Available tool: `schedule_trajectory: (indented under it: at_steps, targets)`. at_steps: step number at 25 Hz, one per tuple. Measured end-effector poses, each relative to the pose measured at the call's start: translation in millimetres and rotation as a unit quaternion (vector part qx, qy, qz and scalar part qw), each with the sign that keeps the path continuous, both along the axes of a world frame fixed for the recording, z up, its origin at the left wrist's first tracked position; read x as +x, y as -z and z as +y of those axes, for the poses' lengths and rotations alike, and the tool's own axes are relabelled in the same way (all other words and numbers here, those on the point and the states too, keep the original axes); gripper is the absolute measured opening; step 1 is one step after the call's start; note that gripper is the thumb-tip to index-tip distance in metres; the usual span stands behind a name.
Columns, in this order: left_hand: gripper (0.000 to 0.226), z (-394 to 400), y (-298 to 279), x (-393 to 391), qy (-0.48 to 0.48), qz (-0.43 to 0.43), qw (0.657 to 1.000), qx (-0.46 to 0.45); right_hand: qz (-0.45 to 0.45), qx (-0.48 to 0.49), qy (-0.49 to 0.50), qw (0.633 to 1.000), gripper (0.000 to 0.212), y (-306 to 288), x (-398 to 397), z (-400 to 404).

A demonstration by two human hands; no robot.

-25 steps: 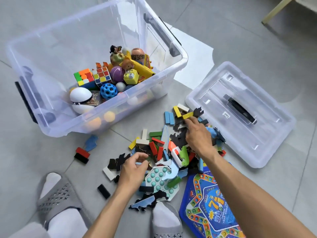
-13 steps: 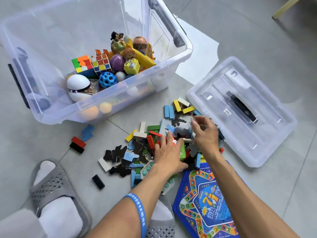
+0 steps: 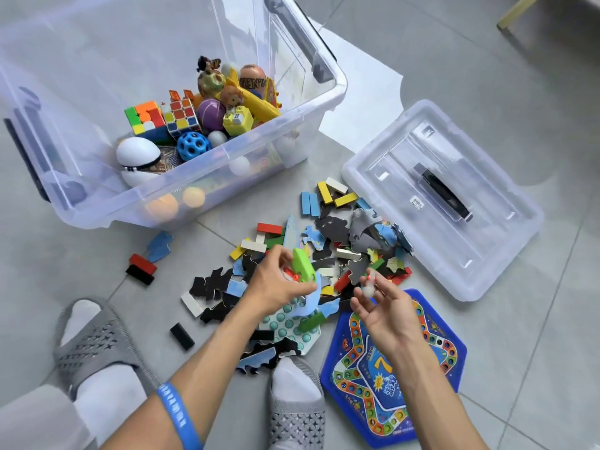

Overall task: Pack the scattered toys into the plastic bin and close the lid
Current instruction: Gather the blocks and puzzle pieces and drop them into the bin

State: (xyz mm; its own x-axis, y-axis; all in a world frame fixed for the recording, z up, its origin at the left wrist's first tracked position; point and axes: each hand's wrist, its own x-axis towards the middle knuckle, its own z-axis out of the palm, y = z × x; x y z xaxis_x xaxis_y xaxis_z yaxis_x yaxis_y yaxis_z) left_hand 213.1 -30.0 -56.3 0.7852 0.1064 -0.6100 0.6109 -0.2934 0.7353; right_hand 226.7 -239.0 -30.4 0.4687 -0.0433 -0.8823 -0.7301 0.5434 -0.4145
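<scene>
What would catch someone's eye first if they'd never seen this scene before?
Probably the heap of bright blocks and puzzle pieces on the floor, with the left hand gripping a green toy over it. Behind sits the clear plastic bin, holding toys, its lid lying on the floor at right.

Both forearms are being extended forward from the lower edge of the view. The left hand [image 3: 276, 282] is being held back-up, its fingers curled in a grip. The right hand [image 3: 384, 306] is being held palm-up just beside it, something small being pinched at its blurred fingertips [image 3: 370, 282]. The two hands are being kept apart.
</scene>
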Motion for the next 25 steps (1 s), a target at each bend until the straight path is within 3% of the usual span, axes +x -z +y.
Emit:
schedule_trajectory:
  at_steps: [3, 5, 6, 7, 9, 10, 12, 13, 14, 15, 17, 18, 22, 23, 25]
  targets:
    - [0.07, 38, -17, -27, -0.19, 0.024, 0.97, -0.148, -0.012, -0.025, -0.046, 0.999, 0.028, -1, -9, 16]
    - [0.068, 57, -23, -45, -0.292, 0.031, 0.91, -0.292, -0.06, -0.059, -0.111, 0.99, 0.037, -6, -13, 35]
    - [0.059, 64, -26, -53, -0.332, 0.027, 0.877, -0.345, -0.093, -0.123, -0.174, 0.973, 0.04, -8, -16, 45]
    - [0.047, 68, -30, -58, -0.37, 0.023, 0.848, -0.379, -0.133, -0.239, -0.262, 0.925, 0.039, -9, -20, 54]
    - [0.018, 68, -35, -65, -0.453, 0.038, 0.801, -0.39, -0.197, -0.463, -0.431, 0.749, 0.025, -6, -36, 67]
    - [0.01, 67, -37, -66, -0.491, 0.06, 0.784, -0.375, -0.193, -0.512, -0.486, 0.681, 0.017, -3, -47, 71]
    - [0.021, 62, -42, -69, -0.536, 0.087, 0.754, -0.37, -0.123, -0.54, -0.548, 0.627, 0.021, 7, -69, 68]
    - [0.033, 61, -45, -71, -0.547, 0.084, 0.738, -0.386, -0.093, -0.534, -0.553, 0.632, 0.025, 13, -81, 63]
    - [0.042, 61, -47, -73, -0.551, 0.078, 0.727, -0.403, -0.073, -0.517, -0.532, 0.667, 0.028, 17, -89, 59]
    - [0.046, 60, -49, -75, -0.548, 0.078, 0.725, -0.41, -0.063, -0.481, -0.492, 0.723, 0.029, 20, -94, 57]
    - [0.047, 60, -54, -77, -0.523, 0.106, 0.75, -0.39, -0.047, -0.401, -0.404, 0.821, 0.035, 24, -97, 59]
    - [0.047, 61, -54, -79, -0.508, 0.122, 0.767, -0.373, -0.035, -0.384, -0.379, 0.841, 0.037, 27, -97, 62]
    - [0.045, 69, -56, -86, -0.468, 0.135, 0.802, -0.346, -0.002, -0.347, -0.337, 0.875, 0.036, 35, -92, 68]
    - [0.041, 71, -57, -86, -0.467, 0.13, 0.804, -0.343, -0.003, -0.353, -0.359, 0.864, 0.04, 36, -91, 70]
    - [0.023, 73, -55, -85, -0.476, 0.131, 0.805, -0.328, -0.011, -0.401, -0.441, 0.803, 0.049, 33, -91, 75]
